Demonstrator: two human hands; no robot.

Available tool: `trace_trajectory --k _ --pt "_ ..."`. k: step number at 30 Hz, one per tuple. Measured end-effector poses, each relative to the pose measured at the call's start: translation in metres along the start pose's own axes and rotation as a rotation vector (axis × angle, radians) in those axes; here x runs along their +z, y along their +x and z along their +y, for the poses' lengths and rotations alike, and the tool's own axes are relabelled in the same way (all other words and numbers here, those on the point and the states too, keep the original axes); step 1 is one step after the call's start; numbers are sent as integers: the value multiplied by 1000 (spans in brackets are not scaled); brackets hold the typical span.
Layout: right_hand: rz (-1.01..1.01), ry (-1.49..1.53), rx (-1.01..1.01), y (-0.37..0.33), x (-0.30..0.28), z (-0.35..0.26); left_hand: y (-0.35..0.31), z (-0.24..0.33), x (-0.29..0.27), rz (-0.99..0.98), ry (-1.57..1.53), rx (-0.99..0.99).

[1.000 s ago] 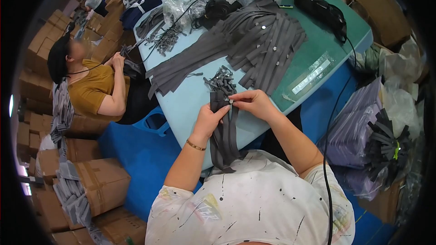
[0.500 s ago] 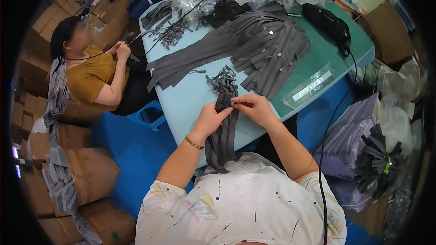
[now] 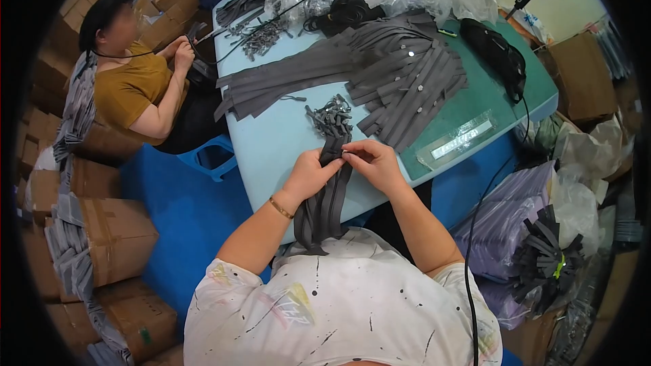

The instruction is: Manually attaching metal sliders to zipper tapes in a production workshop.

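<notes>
A bundle of grey zippers [image 3: 330,193] hangs over the near table edge toward my lap. My left hand [image 3: 313,171] is wrapped round it near its upper end, thumb on top. Beyond that hand, the cluster of zipper pulls [image 3: 330,116] rests on the light blue tabletop. My right hand [image 3: 371,163] pinches at the bundle's right side, fingertips close to my left thumb; what lies between them is too small to make out. Farther back, a wide spread of flat grey zippers [image 3: 407,81] covers the table's middle.
Loose zipper pulls [image 3: 261,42] lie at the far left of the table [image 3: 261,166]. A black pouch [image 3: 494,57] and a clear taped strip [image 3: 461,139] are on the green mat. A co-worker [image 3: 135,88] sits at the left. Cardboard boxes [image 3: 119,237] stand behind; a cable [image 3: 470,257] hangs at my right.
The view has shifted slightly, bringing more of the fan into sight. Both hands stay at the zipper bundle, with the right fingertips still pinched beside the left thumb.
</notes>
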State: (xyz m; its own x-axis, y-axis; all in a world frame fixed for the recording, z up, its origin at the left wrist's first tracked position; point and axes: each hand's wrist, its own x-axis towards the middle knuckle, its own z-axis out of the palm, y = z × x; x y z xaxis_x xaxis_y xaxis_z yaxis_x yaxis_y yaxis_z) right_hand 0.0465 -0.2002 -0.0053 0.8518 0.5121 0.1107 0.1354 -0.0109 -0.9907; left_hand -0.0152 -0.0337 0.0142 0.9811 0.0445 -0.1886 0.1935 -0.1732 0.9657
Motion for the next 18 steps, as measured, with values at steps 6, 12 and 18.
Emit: trace_trajectory --k 6,12,18 --pt "44 81 3 2 1 -7 4 -11 4 25 55 160" --pt "34 30 1 7 -1 -1 4 -8 1 1 43 81" --pt "54 66 -6 3 1 4 2 -10 4 22 34 160"
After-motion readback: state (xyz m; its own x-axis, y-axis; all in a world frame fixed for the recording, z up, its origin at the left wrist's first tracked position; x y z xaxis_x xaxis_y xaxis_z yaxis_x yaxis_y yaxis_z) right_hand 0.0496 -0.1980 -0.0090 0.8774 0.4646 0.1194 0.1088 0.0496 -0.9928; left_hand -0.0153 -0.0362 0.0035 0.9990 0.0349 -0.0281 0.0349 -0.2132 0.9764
